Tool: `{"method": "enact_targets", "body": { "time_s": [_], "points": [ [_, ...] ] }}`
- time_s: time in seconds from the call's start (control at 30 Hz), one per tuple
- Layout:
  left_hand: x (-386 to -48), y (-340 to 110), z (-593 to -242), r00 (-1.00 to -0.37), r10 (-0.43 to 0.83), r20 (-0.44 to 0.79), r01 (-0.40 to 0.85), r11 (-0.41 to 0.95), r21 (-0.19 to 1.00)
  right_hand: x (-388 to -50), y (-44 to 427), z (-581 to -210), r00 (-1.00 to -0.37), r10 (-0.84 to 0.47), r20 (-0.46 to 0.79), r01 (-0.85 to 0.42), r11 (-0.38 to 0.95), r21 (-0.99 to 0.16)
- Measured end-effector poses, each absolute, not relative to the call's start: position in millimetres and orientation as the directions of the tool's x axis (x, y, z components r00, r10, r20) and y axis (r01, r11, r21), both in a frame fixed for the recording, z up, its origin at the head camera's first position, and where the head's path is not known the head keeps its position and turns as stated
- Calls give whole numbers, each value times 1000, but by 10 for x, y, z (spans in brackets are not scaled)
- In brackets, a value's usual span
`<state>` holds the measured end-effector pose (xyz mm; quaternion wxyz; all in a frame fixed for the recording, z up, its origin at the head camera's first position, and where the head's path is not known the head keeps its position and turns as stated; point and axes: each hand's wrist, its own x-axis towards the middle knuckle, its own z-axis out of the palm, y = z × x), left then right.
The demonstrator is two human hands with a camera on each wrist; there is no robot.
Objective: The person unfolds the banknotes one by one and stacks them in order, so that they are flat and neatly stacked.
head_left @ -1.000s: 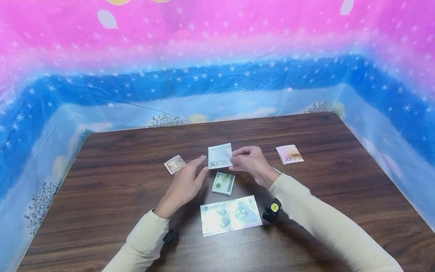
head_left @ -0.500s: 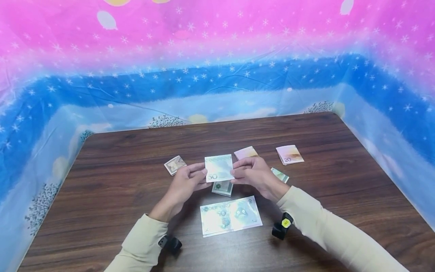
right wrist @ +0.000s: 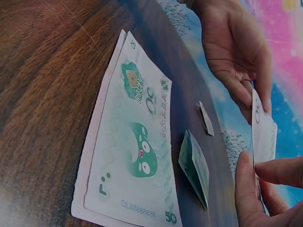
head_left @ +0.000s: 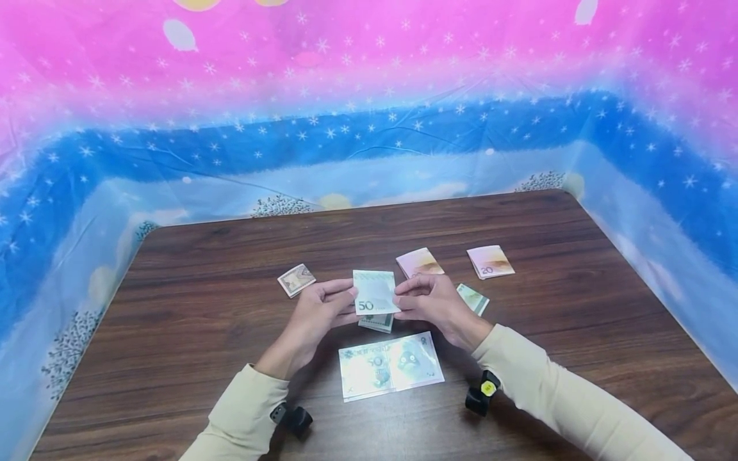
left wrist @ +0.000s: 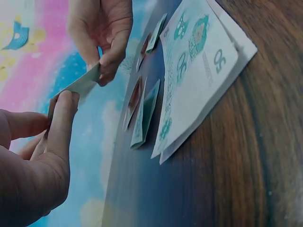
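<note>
Above the table, a folded green play banknote marked 50 (head_left: 375, 292) is held up between both hands. My left hand (head_left: 314, 318) pinches its left edge between thumb and fingers. On the opposite edge my right hand (head_left: 445, 307) pinches it the same way. Partly hidden below it lies a folded green banknote (head_left: 376, 322). Nearer to me, unfolded banknotes (head_left: 392, 367) lie flat and stacked; the right wrist view shows a cartoon face on the top banknote (right wrist: 137, 142).
Folded pink banknotes lie behind and to the right, one banknote (head_left: 418, 259) near my right hand and another marked 20 (head_left: 490, 261). A green folded banknote (head_left: 474, 299) sits beside my right wrist, a brown folded banknote (head_left: 296, 280) left. The wooden table (head_left: 202, 288) meets a patterned cloth backdrop.
The folded 50 banknote has come toward me, lower in the head view. My left hand, apart from it a second ago, now pinches its left edge. The right hand moved along with it.
</note>
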<state>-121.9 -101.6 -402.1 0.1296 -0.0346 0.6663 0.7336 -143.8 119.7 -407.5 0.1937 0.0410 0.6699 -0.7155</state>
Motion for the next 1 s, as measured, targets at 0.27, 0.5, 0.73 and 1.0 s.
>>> {"method": "enact_targets", "body": {
  "time_s": [0.27,0.5,0.73,1.0],
  "points": [
    [-1205,-954,-3981,-960,190,-206,-228,-106,968,-1410,1226,-4065,-909,-265,-322,336,-8,-942],
    [-1201,-906,-3968,-957,222,-185,-221,-146,964,-1377,1241,-4046,-897,-315,-309,321,15,-947],
    [-1206,-854,-3969,-956,240,-170,-217,-186,958,-1347,1251,-4030,-882,-376,-285,299,22,-954],
    [-1198,-790,-3978,-961,230,-156,-202,-190,961,-1328,1234,-4025,-848,-468,-247,268,23,-963]
  ]
}}
